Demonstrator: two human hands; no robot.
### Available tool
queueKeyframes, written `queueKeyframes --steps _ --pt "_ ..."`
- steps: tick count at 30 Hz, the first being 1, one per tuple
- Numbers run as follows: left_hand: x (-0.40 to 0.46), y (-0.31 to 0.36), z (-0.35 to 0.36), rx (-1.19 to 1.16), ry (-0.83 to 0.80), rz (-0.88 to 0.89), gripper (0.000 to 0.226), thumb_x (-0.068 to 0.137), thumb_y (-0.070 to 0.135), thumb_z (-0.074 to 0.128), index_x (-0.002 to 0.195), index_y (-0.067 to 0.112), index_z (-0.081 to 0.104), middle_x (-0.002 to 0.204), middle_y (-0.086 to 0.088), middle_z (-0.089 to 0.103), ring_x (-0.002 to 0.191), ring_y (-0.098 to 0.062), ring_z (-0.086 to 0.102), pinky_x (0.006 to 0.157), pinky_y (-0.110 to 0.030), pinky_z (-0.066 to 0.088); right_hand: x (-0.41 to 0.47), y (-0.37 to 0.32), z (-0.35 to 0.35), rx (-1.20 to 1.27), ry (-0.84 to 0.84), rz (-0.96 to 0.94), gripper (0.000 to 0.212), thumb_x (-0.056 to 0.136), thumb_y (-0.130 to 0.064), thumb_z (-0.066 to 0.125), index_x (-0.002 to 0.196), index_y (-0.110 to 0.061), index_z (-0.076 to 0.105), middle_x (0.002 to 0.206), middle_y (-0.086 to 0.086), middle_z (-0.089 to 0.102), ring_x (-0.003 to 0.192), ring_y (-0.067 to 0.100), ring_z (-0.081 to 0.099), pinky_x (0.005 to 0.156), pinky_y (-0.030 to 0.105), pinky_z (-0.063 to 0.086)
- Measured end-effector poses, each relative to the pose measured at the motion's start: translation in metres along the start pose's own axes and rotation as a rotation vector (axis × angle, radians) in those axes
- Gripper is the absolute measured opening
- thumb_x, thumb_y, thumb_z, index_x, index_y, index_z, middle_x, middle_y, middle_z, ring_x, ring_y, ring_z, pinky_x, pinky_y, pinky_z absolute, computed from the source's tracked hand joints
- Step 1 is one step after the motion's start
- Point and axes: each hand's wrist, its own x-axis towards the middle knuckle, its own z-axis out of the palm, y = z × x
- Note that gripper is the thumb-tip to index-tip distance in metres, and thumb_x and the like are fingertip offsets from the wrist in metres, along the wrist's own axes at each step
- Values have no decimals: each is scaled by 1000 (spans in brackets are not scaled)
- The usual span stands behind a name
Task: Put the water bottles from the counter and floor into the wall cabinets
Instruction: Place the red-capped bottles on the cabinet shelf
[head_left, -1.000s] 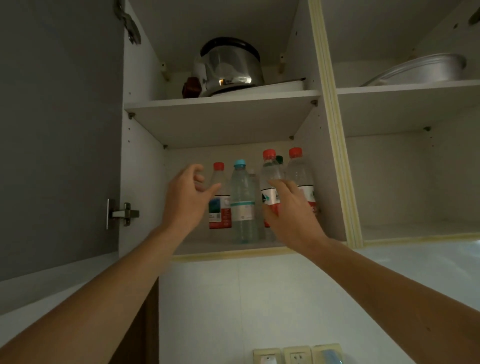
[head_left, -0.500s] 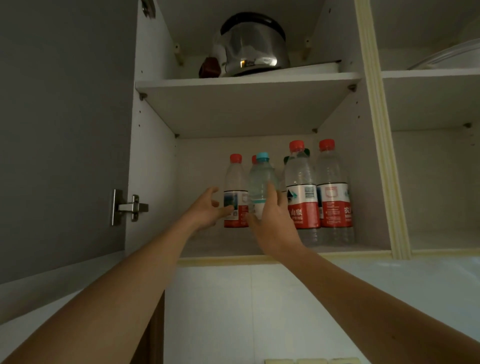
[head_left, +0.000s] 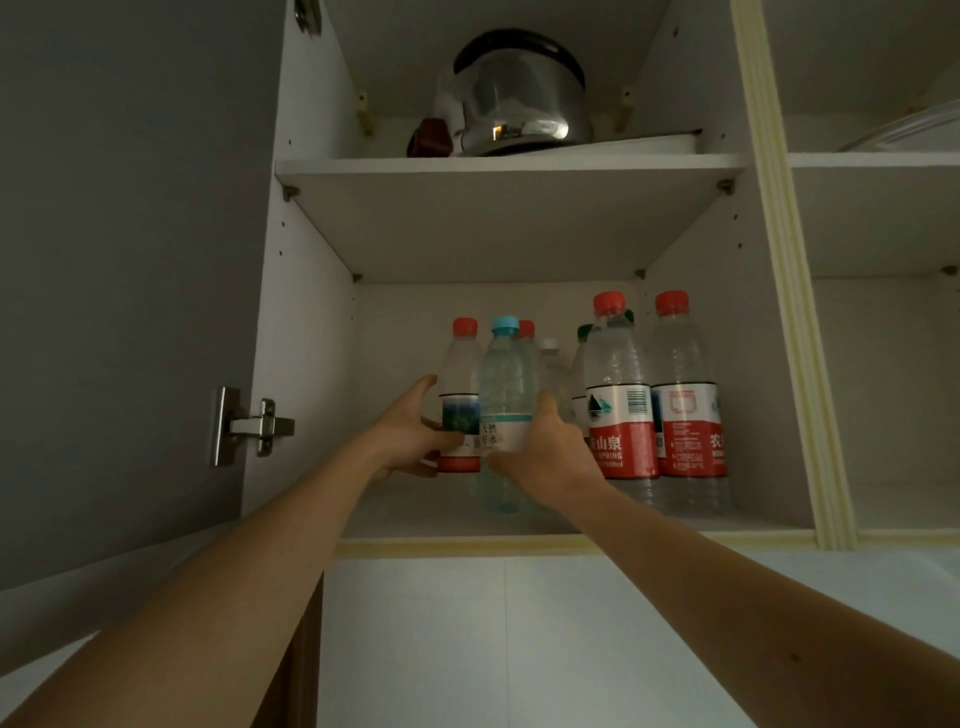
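The open wall cabinet (head_left: 311, 322) fills the view, its grey door (head_left: 119, 260) swung out to the left on a metal hinge (head_left: 249, 426). A white shelf (head_left: 509, 171) divides the near compartment; a second compartment (head_left: 883, 364) lies to the right past a pale yellow divider strip (head_left: 789, 312). On the upper shelf sits a shiny steel pot (head_left: 524, 98) with a dark lid, and a small dark brown object (head_left: 428, 137) just beside it on the left.

Both of the person's forearms reach up from the bottom corners into the lower compartment, where the water bottles stand upright on the cabinet floor. On the right side stand two tall red-capped bottles (head_left: 621, 395) with red and white labels, touching side by side. Behind them, partly hidden, are a green-capped bottle (head_left: 582, 343), a white-capped bottle (head_left: 550, 358) and another red-capped one (head_left: 527, 330).

The right hand (head_left: 550, 452) grips the blue-capped bottle (head_left: 506, 384) at its white label, thumb in front and fingers wrapped round behind; the bottle stands upright near the front middle of the compartment. The left hand (head_left: 410, 431) holds the smaller red-capped bottle (head_left: 460, 389) just to the left, its fingers curled round the blue and red label. The two held bottles overlap in view, so whether they touch cannot be told.
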Motion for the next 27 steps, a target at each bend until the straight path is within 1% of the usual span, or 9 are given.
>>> queueKeyframes --steps 2,4,9,12,14,16,22,24,27 --pt "-2 -2 -6 19 78 -17 93 90 2 68 156 39 15 106 -11 64 86 -26 72 61 -36 61 3 -5 1 1 -33 11 73 82 -24 80 137 -15 34 124 12 63 112 30 64 96 47 55" --pt "-4 -5 -9 15 113 -43 92 92 1 66 157 37 14 109 -14 60 89 -28 69 64 -38 62 6 -8 2 10 -56 19 73 80 -22 83 136 -14 36 123 11 63 112 28 64 96 45 55" --pt "-2 -10 -3 -133 -17 -87 88 89 10 73 156 33 22 122 -8 62 108 -27 66 93 -46 55 12 -4 -2 29 -77 12 74 78 -19 83 136 -13 36 113 4 62 94 18 62 78 28 55" --pt "5 -11 1 -216 -75 -88 73 91 6 69 150 33 34 120 -7 69 109 -25 67 102 -49 49 15 1 -2 48 -54 10 70 78 -20 83 132 -14 39 117 6 63 94 18 61 76 27 54" --pt "7 -12 3 -212 -103 -84 64 92 5 68 144 34 43 118 -6 72 107 -24 68 100 -49 49 16 2 0 52 -51 4 68 78 -19 83 130 -15 40 112 5 62 93 17 60 74 27 54" --pt "8 -13 3 -191 -101 -77 62 91 6 70 140 33 45 117 -6 71 103 -23 69 89 -45 52 17 3 1 49 -53 -3 68 79 -20 83 131 -14 40 108 2 60 92 17 59 72 26 52" --pt "0 -10 -8 5 12 -35 45 89 14 73 123 29 48 107 -1 69 95 -21 69 72 -40 58 20 -2 7 13 -90 -15 68 79 -21 83 132 -14 40 106 3 58 92 18 58 77 29 51" --pt "-4 -11 -16 68 62 -23 44 89 13 73 121 28 46 107 -1 66 95 -20 67 73 -43 59 24 -6 12 4 -122 -10 67 80 -21 83 131 -14 40 114 7 61 97 21 61 82 32 53" --pt "-8 -16 -28 114 144 10 62 89 8 72 136 22 35 121 -6 63 100 -21 66 80 -44 59 33 -13 21 -14 -187 1 67 80 -21 83 131 -14 39 119 8 60 108 26 62 90 36 55"
